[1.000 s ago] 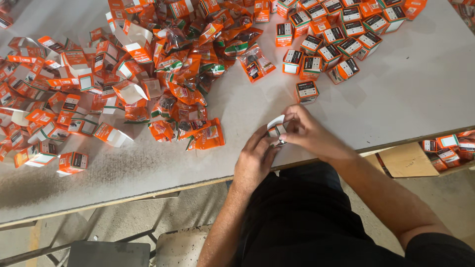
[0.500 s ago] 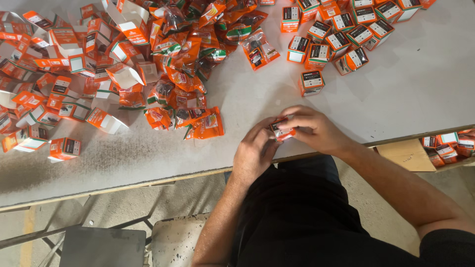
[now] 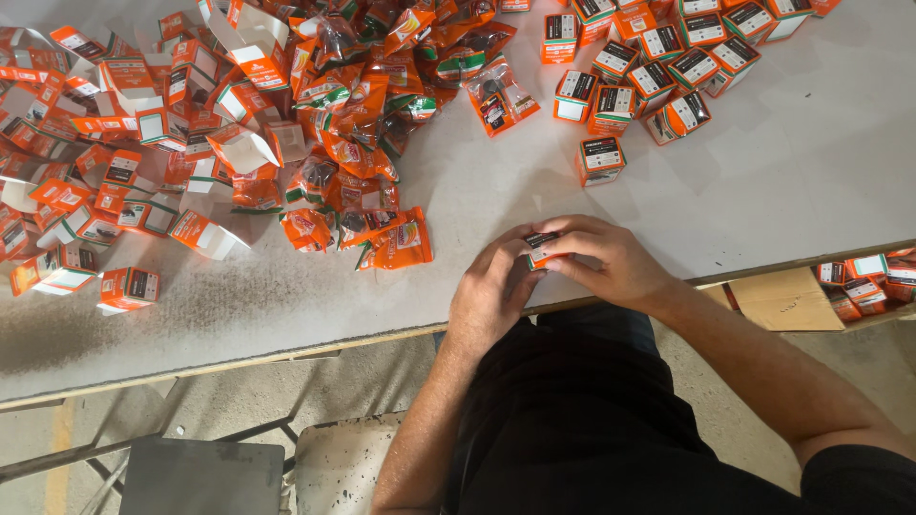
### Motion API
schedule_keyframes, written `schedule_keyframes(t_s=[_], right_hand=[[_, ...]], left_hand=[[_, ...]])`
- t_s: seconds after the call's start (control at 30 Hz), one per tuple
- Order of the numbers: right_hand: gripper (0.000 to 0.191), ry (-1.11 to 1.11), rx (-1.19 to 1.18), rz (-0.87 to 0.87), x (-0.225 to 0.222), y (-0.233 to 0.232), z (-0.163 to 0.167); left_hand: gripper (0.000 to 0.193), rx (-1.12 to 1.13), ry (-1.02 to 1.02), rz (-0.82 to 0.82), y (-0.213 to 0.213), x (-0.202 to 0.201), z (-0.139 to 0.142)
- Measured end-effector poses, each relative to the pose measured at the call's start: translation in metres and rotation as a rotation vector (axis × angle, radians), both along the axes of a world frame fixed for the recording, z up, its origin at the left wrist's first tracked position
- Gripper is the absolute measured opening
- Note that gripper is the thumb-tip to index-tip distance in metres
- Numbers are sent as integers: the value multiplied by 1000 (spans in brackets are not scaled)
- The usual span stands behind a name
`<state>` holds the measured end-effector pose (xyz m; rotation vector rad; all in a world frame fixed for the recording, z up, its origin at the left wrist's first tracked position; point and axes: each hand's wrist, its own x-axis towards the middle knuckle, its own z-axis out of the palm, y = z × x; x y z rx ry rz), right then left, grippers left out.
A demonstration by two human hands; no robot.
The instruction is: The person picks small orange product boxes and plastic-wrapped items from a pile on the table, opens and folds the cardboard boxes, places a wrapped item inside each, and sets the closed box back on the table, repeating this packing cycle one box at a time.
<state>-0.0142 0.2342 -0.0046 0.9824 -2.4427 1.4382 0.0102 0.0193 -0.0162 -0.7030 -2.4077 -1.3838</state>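
Small orange carton (image 3: 542, 250) sat at the near edge of the worktop (image 3: 763, 200), pinched btwn my left hand (image 3: 491, 296) and right hand (image 3: 611, 262), both grips clenched on it. Judged light, thin card w/ crushable walls, so best taken by edges and corners, not flat faces. Loose glossy pouches (image 3: 396, 243) lay just beside, prob. slippery.

We have one view only, head-mounted, looking steeply down from above onto the worktop (image 3: 763, 191) near edge. Close range: our forearms and lap fill the lower frame, floor visible below. No second view to overlap.
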Motion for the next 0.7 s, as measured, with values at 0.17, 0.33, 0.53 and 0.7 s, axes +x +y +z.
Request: schedule_keyframes(t_s=[0.17,0.33,0.53,0.7], right_hand=[[20,6,-53,-3,1,-4,-3],[23,58,85,98,-1,4,4],[28,463,397,-5,10,7,8],[26,555,432,-174,22,11,0]], left_hand=[[42,10,28,-2,0,-1,1],[32,-107,143,12,2,1,3],[21,-446,383,9,3,7,9],[36,-322,304,-130,-1,-17,20]])
